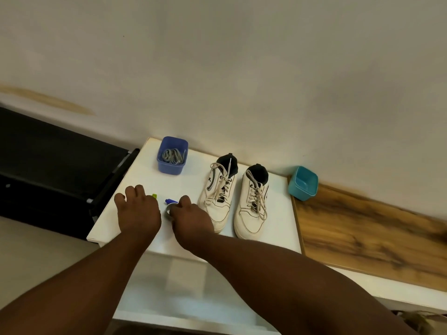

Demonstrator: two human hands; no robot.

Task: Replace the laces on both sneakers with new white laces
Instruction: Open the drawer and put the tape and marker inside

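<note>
- A white desk [278, 213] stands against a pale wall; both bare forearms reach over its near-left part.
- The left hand [136, 209] lies palm down on the desk, fingers loosely curved and spread; its grip is slack and holds nothing that shows. A small yellow-green object [154, 196] peeks out just beside its knuckles, too hidden to identify.
- The right hand [191, 215] has its fingers curled round a small round grey-and-white object [168, 209], so its grip is closed on that item. A small blue piece [170, 201] shows just above it; what it is cannot be told.
- The two white sneakers [233, 199] sit side by side on the desk just right of the right hand, toes toward the person, dark collars toward the wall. Both are laced with off-white laces [256, 194], loose ends lying over the tongues.
- A blue tub [172, 165] stands at the back left of the desk near the wall, and holds a bundle of coiled greyish-white laces [172, 155].
- A teal tub [302, 183] stands right of the sneakers, at the edge where a wood-grain board [367, 235] begins.
- A dark cabinet [48, 170] is left of the desk.
</note>
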